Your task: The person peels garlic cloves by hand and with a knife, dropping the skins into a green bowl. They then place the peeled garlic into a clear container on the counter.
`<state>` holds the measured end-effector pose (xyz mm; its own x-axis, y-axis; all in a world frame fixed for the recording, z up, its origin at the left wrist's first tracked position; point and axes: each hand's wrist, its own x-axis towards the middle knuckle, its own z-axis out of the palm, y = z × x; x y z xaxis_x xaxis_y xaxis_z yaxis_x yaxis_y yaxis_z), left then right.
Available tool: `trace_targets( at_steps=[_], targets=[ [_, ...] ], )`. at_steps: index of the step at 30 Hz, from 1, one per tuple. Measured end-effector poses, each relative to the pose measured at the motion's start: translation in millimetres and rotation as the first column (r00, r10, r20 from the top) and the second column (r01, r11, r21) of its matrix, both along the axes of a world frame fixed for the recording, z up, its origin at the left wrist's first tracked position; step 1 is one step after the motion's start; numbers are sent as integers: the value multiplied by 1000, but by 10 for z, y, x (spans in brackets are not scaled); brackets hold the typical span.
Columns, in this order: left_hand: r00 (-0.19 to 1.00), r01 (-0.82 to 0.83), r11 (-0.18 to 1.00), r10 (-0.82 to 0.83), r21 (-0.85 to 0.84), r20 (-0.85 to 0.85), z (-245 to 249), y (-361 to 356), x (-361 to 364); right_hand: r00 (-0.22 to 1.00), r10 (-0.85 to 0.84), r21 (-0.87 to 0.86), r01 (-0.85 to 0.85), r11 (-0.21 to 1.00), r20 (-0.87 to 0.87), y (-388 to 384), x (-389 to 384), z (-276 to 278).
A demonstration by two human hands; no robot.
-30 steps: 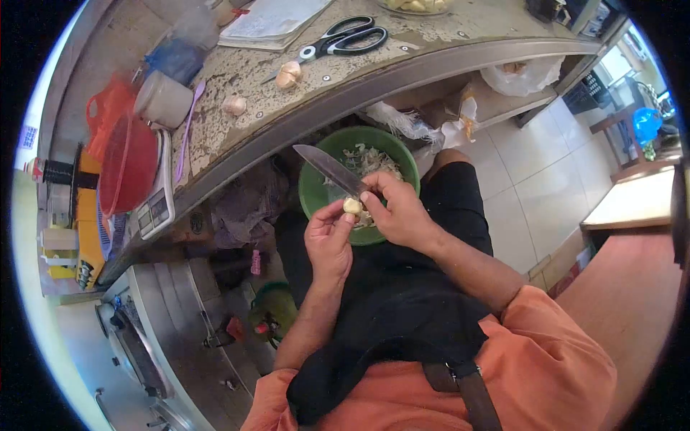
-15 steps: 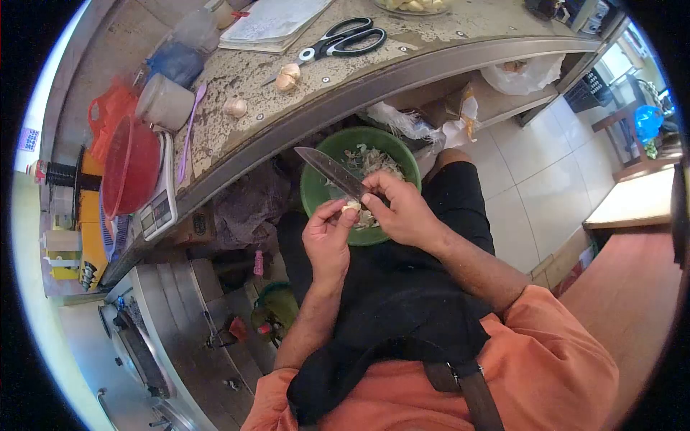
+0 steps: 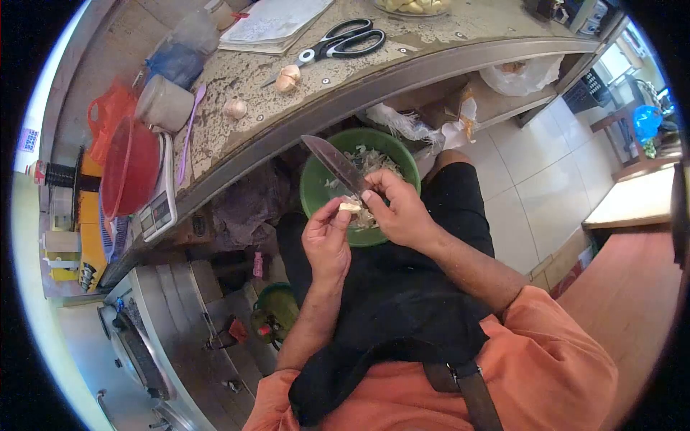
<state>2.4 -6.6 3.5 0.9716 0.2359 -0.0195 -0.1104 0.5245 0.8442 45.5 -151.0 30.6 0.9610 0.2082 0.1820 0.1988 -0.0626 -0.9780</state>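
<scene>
My left hand (image 3: 327,233) pinches a pale garlic clove (image 3: 350,207) between thumb and fingertips. In my right hand (image 3: 399,208) is a knife (image 3: 335,162), its broad blade pointing up and to the left, the base of the blade close to the clove. Both hands are over the near part of a green bowl (image 3: 311,188), which holds papery garlic peels (image 3: 374,159). On the counter beyond lie a garlic bulb (image 3: 288,77) by the scissors (image 3: 348,42) and a smaller garlic piece (image 3: 235,108).
The worn counter (image 3: 431,32) carries a paper pad (image 3: 269,25), a glass bowl of cloves (image 3: 413,6), a purple spoon (image 3: 191,133), a white tub (image 3: 165,103), a red bowl (image 3: 131,169) and a scale (image 3: 157,215). A white bag (image 3: 525,75) sits on the shelf below.
The knife blade has tilted a little more upright and its tip has moved slightly up and right. The clove has turned in my left fingers and more of it shows.
</scene>
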Motion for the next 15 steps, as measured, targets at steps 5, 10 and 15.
trace_targets(
  at_steps=[5,10,15],
  targets=[
    [999,-36,994,34,108,16,3,21,7,1000,2,-62,0,998,24,-76,-33,66],
    [997,-16,959,35,282,-66,-25,11,-33,993,54,-230,-30,973,101,-69,-50,138],
    [996,-34,977,51,211,-77,-23,-63,-45,994,10,-256,19,966,112,-16,-77,89]
  ],
)
